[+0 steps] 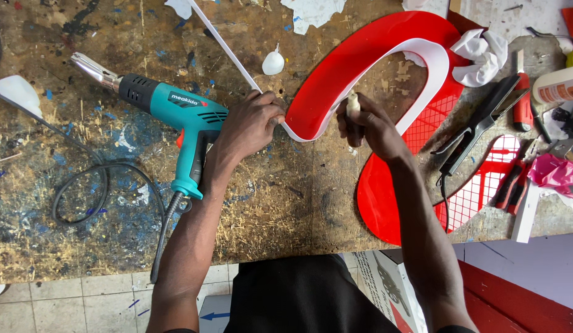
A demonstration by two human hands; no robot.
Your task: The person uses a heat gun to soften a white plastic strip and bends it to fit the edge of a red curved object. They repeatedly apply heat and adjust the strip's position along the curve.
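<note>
A large curved red acrylic shape (360, 55) lies on the worn wooden bench, edged by a white plastic strip (228, 49) that runs off to the upper left. My left hand (252, 123) presses the strip against the shape's lower tip. Just right of that tip, my right hand (366, 123) is closed around a small pale bottle-like object (353, 103), which it holds upright. A teal heat gun (169, 111) lies beside my left wrist, its metal nozzle pointing up and left.
The heat gun's black cord (83, 197) loops over the bench's left part. Black tongs (478, 126), red-handled cutters (511, 182), a white rag (484, 55), a glue bottle (558, 86) and red gridded offcuts (478, 191) crowd the right. A small white dropper bottle (273, 63) stands nearby.
</note>
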